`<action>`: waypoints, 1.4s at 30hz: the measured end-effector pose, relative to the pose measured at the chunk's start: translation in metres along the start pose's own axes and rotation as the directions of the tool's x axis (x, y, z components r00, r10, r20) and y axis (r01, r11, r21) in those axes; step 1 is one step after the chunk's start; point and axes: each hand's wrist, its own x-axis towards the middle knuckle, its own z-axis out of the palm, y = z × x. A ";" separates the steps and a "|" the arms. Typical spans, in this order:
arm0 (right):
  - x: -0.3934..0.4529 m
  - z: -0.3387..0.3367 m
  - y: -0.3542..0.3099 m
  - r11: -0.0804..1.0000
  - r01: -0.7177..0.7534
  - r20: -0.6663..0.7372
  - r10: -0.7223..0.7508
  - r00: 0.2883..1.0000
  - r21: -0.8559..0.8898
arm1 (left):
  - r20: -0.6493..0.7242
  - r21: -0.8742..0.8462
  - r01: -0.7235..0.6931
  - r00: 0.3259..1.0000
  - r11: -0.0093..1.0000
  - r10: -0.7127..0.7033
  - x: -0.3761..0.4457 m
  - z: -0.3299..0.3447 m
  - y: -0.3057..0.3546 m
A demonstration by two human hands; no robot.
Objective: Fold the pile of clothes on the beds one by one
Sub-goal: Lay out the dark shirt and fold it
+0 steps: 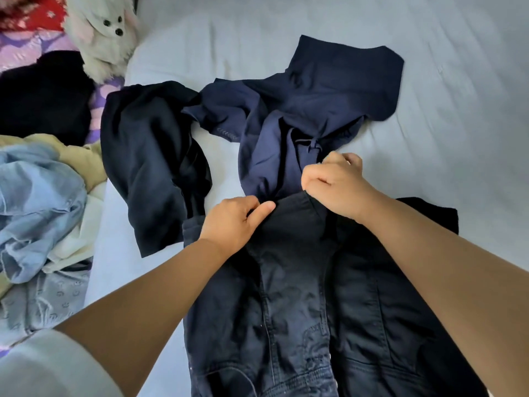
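Note:
A pair of dark navy jeans (300,305) lies lengthwise on the pale bed sheet (458,138), running from the bottom edge up to the middle. My left hand (233,222) pinches the far edge of the jeans on the left. My right hand (336,184) grips the same edge on the right with curled fingers. Just beyond the hands a crumpled navy blue garment (309,110) lies spread out. A darker garment (151,164) lies bunched to its left.
On the left sits a heap of light blue (37,202), cream and yellow clothes. A black garment (43,96) lies on a purple patterned cover. A white plush dog (106,32) sits at the top left. Bare sheet stretches along the right side.

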 end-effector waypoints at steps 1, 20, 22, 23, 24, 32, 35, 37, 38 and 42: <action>0.002 0.002 0.001 0.993 0.049 -0.018 -0.051 0.999 -0.109 | -0.026 0.140 -0.059 0.998 0.988 0.064 -0.001 -0.002 -0.007; -0.075 0.102 -0.018 0.901 -0.070 -0.167 -0.003 0.986 -0.428 | 0.166 0.575 0.248 0.898 0.780 -0.408 -0.024 -0.061 -0.043; -0.087 0.112 -0.015 0.877 -0.056 0.032 0.081 0.996 -0.477 | 0.227 0.506 0.240 0.890 0.828 -0.396 -0.022 -0.068 -0.032; -0.087 0.113 -0.011 0.870 -0.048 0.116 0.120 0.986 -0.491 | 0.299 0.430 0.244 0.870 0.869 -0.392 -0.021 -0.073 -0.027; -0.086 0.112 -0.007 0.889 -0.041 0.188 0.141 0.972 -0.456 | 0.398 0.313 0.279 0.829 0.908 -0.392 -0.021 -0.080 -0.022; -0.129 0.061 -0.038 0.938 -0.045 -0.130 0.095 0.987 0.345 | 0.662 -0.360 0.693 0.661 0.624 -0.352 -0.030 -0.088 0.049; -0.163 0.057 -0.061 0.870 -0.097 -0.101 0.165 0.981 0.483 | 0.596 -0.453 0.704 0.695 0.547 -0.402 -0.033 -0.065 0.080; -0.183 0.049 -0.068 0.798 -0.172 -0.060 0.252 0.966 0.578 | 0.538 -0.498 0.693 0.719 0.521 -0.441 -0.034 -0.049 0.103; -0.186 0.049 -0.074 0.776 -0.207 -0.044 0.289 0.956 0.595 | 0.499 -0.521 0.685 0.728 0.509 -0.470 -0.034 -0.044 0.107; -0.206 0.036 -0.079 0.766 -0.399 -0.068 0.495 0.866 0.504 | 0.459 -0.617 0.690 0.706 0.378 -0.539 -0.041 -0.029 0.147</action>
